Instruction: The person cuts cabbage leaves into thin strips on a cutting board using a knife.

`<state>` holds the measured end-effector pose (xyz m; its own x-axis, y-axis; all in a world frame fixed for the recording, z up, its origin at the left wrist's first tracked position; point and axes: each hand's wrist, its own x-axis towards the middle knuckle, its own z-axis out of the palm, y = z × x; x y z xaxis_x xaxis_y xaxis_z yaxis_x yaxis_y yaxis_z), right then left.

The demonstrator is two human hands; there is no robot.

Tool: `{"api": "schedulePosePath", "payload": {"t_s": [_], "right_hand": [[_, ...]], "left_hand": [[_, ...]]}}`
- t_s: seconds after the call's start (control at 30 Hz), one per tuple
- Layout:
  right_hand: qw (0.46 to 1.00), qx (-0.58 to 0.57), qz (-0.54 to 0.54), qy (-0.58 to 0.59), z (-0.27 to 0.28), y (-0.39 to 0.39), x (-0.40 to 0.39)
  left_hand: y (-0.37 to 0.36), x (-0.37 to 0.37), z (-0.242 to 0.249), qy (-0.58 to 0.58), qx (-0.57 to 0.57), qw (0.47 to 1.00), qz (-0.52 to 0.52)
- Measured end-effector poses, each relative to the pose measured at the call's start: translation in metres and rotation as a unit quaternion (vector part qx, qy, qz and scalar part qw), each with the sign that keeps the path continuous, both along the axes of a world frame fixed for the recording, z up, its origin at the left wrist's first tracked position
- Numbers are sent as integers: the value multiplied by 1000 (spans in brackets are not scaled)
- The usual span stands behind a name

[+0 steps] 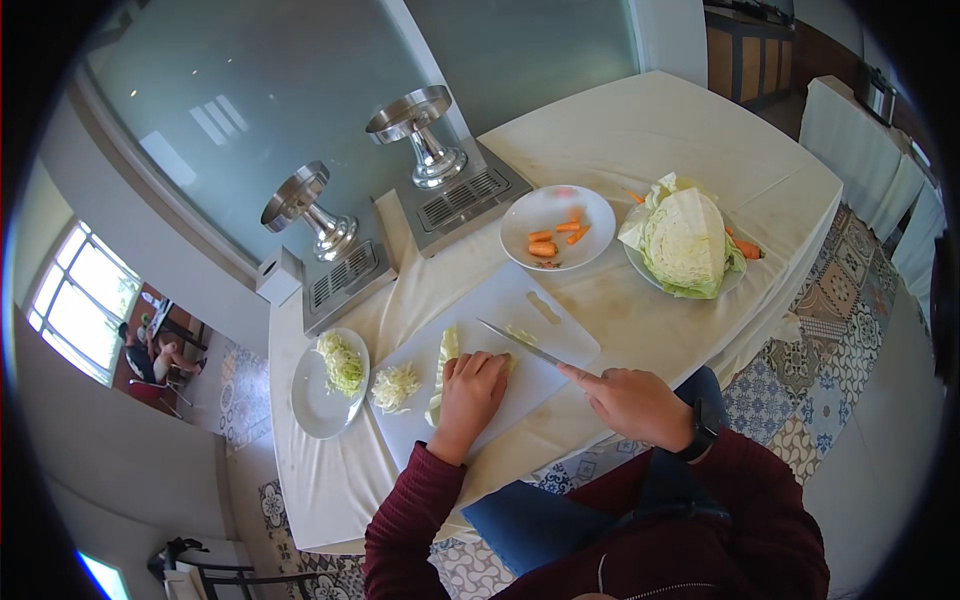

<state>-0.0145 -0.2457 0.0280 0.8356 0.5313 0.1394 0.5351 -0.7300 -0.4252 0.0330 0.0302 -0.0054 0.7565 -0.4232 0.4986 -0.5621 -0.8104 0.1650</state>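
Observation:
My right hand (630, 402) grips a knife (522, 344), its blade pointing left over the white cutting board (572, 352). With bent fingers, my left hand (474, 392) presses down on a cabbage piece (511, 363), mostly hidden beneath it, close to the blade. A pale cabbage strip (447, 348) lies just left of that hand. Shredded cabbage (396, 387) is heaped at the board's left side. More shreds (341, 364) rest on a white plate (318, 412) beyond the board's left edge.
Behind the board stands a white bowl (512, 222) of carrot pieces (543, 248). A large cut cabbage (685, 243) sits on a plate with carrots (748, 249) at the right. Two metal stands (432, 160) line the back of the cloth-covered table (650, 120). Someone sits (165, 355) far left.

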Motion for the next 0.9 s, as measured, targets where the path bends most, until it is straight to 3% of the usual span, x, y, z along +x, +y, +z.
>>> {"api": "schedulePosePath", "payload": {"t_s": [0.23, 0.9], "right_hand": [[996, 54, 21, 64, 1, 4, -2], [996, 26, 39, 70, -5, 10, -11]], "left_hand": [[1, 2, -2, 3, -9, 1000, -7], [1, 2, -4, 0, 3, 1000, -2]]}}
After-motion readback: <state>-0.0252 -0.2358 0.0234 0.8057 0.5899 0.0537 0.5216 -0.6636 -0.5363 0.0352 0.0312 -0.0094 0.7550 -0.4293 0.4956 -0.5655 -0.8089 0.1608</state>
